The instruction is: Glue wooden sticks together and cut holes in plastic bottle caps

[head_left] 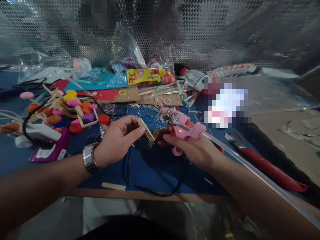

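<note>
Left hand [113, 140]: closed in a pinch, thumb and fingers on the upper left end of the stick piece; a metal watch [90, 157] circles the wrist.
Stick piece [146, 131]: held off the table between the 2 hands, made of thin wooden strips; its long axis slants from the left thumb down to the right, where a short crosspiece [153, 138] juts up and right.
Right hand [200, 148]: wrapped around the pink glue gun [183, 128], with fingertips just beside the crosspiece; whether they touch it, I cannot tell.
Glue gun: right of the stick piece, its front end pointing left and slightly away from the person, above the level of the crosspiece in view and apart from it; 1 red light glows on its side.
Glue rod [237, 155]: clear and long, running from the gun's rear back over the right forearm.
Nearer hand: the left for the upper end, the right for the crosspiece.
Blue table [97, 178]: a flat stick [113, 186] near the front edge, stick models with coloured discs [88, 117] to the left, a red-handled tool [270, 166] to the right.
</note>
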Demonstrator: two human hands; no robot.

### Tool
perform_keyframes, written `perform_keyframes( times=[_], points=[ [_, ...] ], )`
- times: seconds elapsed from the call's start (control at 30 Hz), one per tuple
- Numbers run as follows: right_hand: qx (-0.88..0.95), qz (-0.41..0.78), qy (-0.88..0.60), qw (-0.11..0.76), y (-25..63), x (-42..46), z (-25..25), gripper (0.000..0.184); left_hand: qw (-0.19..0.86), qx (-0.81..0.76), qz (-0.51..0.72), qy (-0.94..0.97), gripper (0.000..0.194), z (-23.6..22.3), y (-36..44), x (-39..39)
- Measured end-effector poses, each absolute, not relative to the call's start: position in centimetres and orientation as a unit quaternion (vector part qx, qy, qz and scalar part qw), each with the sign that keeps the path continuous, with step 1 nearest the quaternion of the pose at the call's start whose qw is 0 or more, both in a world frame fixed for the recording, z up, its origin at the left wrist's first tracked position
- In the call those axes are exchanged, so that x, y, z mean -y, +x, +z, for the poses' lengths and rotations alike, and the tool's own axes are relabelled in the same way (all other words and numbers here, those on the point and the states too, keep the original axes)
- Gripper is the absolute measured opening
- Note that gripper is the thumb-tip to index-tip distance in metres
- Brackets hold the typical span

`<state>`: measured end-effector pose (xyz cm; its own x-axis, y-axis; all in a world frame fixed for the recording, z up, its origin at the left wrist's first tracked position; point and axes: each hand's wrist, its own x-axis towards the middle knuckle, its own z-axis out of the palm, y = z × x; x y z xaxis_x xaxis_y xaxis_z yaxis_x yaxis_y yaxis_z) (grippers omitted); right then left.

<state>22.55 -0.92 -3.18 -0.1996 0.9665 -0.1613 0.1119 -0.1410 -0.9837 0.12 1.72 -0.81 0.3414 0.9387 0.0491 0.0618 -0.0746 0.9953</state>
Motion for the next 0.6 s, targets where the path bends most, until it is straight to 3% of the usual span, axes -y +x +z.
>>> perform_keyframes(
  times=[0.27,0.4,0.6],
  points=[
    [0.527,0.572,-0.511,0.365,22.4,0.9,-2.5,0.027,0.546,-0.412,0.416,0.6,0.017,-0.7,0.2,-1.8],
    [0.503,0.581,-0.496,0.404,22.2,0.8,-2.4,0.025,0.54,-0.424,0.414,0.598,0.02,-0.6,0.2,-1.7],
    [0.533,0.519,-0.548,0.383,22.1,0.9,-2.1,0.029,0.544,-0.423,0.395,0.608,0.023,-0.5,0.2,-1.5]
  ],
)
